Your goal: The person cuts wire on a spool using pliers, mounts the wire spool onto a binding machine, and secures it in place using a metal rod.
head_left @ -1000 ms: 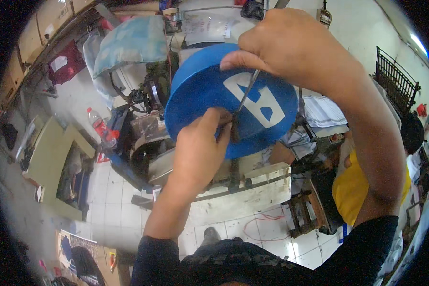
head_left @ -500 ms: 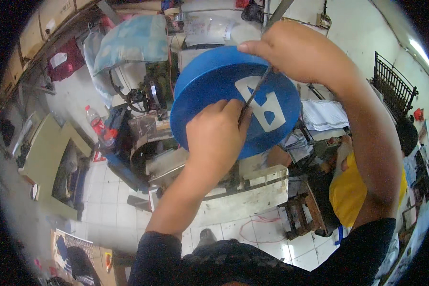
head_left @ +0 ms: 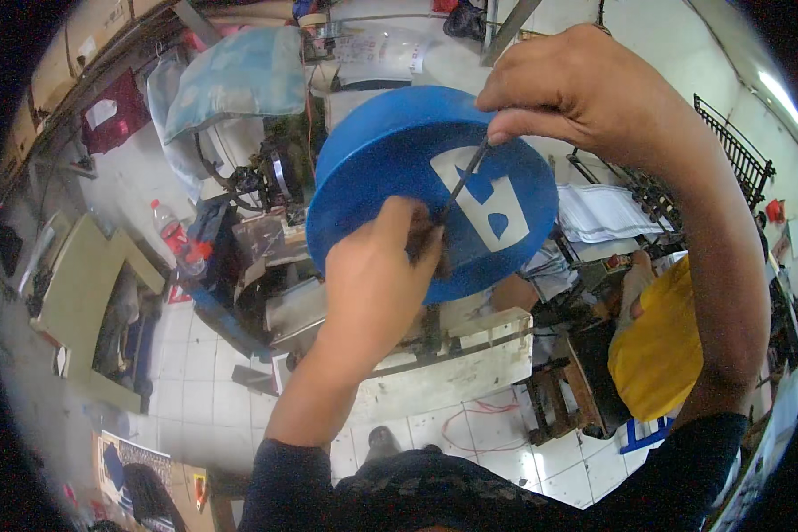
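Observation:
A round blue basin point(head_left: 372, 124) stands in front of me. White flat cut-out pieces point(head_left: 510, 211) with D-shaped openings lie inside it. Over them a thin dark strip point(head_left: 466, 180) slants between my hands. My right hand point(head_left: 576, 93), above the basin's far right rim, pinches the upper end between thumb and fingers. Lower down, my left hand point(head_left: 372, 266) has its fingers closed around the strip's other end, over the near left of the basin. What lies behind the left fingers is partly hidden.
A worn pale bench point(head_left: 457, 368) stands under the basin. To the left are a red-labelled bottle point(head_left: 170, 230) and a light blue cushion point(head_left: 239, 80). At right sit a person in yellow point(head_left: 652, 346), folded white cloth point(head_left: 607, 213) and a wooden stool point(head_left: 554, 403).
My left hand has drawn back a little to the left and nearer. The right hand has turned, its thumb now lower at the strip. The basin appears shifted slightly left.

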